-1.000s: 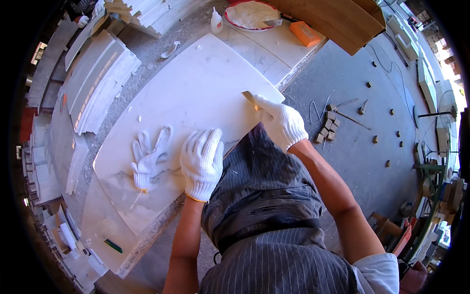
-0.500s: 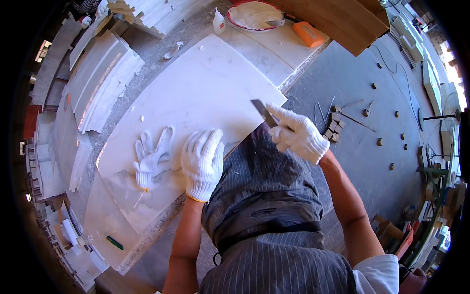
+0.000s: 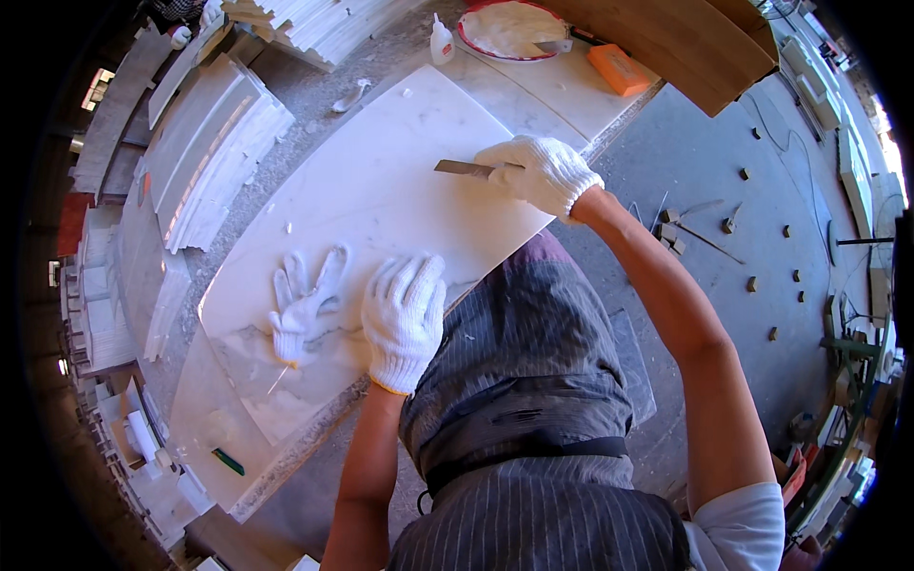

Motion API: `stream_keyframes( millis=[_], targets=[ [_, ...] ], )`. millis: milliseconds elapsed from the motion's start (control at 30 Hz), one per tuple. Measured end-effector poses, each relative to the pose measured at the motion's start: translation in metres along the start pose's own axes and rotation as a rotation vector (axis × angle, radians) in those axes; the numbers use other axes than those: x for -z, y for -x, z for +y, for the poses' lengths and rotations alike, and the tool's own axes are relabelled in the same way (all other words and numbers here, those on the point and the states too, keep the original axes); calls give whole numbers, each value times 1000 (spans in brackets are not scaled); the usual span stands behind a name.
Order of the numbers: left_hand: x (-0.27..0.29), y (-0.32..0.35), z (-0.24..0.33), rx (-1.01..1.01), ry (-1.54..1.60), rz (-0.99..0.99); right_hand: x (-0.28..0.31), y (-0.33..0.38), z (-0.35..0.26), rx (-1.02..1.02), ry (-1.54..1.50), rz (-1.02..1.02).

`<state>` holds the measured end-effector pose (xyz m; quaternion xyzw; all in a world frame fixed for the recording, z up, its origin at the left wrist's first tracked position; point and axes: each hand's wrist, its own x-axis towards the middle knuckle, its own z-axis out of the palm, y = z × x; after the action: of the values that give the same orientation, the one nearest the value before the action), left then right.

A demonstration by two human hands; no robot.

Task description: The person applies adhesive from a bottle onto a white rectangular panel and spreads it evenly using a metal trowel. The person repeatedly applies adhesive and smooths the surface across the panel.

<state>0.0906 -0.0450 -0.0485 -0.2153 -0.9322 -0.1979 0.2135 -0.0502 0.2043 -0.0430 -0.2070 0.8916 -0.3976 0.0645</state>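
A large white marble slab (image 3: pixel 381 190) lies across the workbench in front of me. My left hand (image 3: pixel 404 319), in a white knit glove, rests flat on the slab near its front edge, fingers spread. My right hand (image 3: pixel 543 173), also gloved, grips a flat metal scraper blade (image 3: pixel 463 168) that points left over the slab's right part. A loose spare white glove (image 3: pixel 303 303) lies on the slab just left of my left hand. I wear a dark striped apron.
A red-rimmed bowl (image 3: pixel 509 29) of white paste, a small white bottle (image 3: pixel 441 40) and an orange block (image 3: pixel 618 69) sit at the bench's far end. Stacked marble pieces (image 3: pixel 205 143) lie to the left. Small blocks (image 3: pixel 733 224) dot the grey floor on the right. A green marker (image 3: pixel 228 462) lies near the bench's front left.
My right hand has lifted from the slab's front-right edge and moved farther out over the slab with the scraper. The left hand has stayed flat in place.
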Motion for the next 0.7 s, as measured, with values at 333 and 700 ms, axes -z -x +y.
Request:
stream_keyframes(
  millis=[333, 700],
  targets=[
    [1, 1, 1, -3, -57, -33, -2, -4, 2, 52, 196, -139],
    [1, 1, 1, -16, -69, -52, 1, -6, -4, 82, 254, -198]
  ],
)
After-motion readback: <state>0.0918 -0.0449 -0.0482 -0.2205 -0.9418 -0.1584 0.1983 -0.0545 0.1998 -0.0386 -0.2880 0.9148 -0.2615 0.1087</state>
